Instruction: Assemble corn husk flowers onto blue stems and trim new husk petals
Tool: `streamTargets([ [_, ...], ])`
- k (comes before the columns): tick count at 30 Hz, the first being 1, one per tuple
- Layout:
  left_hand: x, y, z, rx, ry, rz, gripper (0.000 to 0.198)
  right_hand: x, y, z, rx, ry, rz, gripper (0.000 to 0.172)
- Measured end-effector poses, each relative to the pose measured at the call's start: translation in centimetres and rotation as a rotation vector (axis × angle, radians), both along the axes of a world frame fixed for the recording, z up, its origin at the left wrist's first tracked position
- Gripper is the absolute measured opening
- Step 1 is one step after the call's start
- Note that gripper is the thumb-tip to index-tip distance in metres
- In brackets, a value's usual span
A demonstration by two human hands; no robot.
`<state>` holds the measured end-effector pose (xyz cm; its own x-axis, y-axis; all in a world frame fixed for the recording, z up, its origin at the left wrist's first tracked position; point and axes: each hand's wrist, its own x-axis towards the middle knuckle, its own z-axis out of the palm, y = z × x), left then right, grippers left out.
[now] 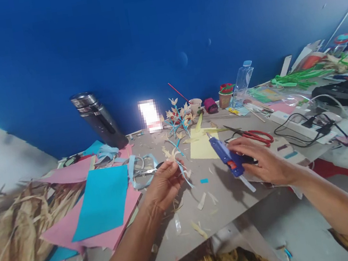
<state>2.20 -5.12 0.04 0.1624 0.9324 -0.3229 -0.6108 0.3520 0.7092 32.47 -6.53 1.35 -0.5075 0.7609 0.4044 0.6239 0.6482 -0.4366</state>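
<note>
Between the thumb and fingers of my left hand (167,179) is a small pale paper flower (171,153). A light blue paper strip (185,176) hangs down from it. My right hand (263,158) is closed round the handle of a blue glue gun (225,153). Its nozzle points up and away, and a clear glue stick (248,184) sticks out of the back end. Beyond my left hand stands a bunch of pale flowers on blue stems (179,121). Red-handled scissors (256,135) lie just past my right hand.
Blue and pink sheets (101,202) lie at left, near dried husks (5,251) and a dark flask (101,122). Yellow paper (204,145) lies mid-table among scraps. A paper cup (195,106), plastic bottle (243,85) and power strip (302,126) are toward the right.
</note>
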Motion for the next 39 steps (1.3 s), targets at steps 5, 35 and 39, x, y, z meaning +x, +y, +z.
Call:
streamTargets([
  [5,0.3,0.1,-0.2,-0.018,-0.025,0.014,0.008,-3.2,0.3,-0.5,-0.033,0.047,0.090,0.047],
  [35,2.6,-1.5,-0.6,0.127,-0.004,-0.026,0.027,-12.2,0.0,-3.2,-0.070,0.569,-0.169,0.013],
  [39,2.8,-1.6,-0.8,0.146,0.065,0.040,0.025,-12.6,0.0,-3.5,-0.060,0.566,-0.210,0.012],
])
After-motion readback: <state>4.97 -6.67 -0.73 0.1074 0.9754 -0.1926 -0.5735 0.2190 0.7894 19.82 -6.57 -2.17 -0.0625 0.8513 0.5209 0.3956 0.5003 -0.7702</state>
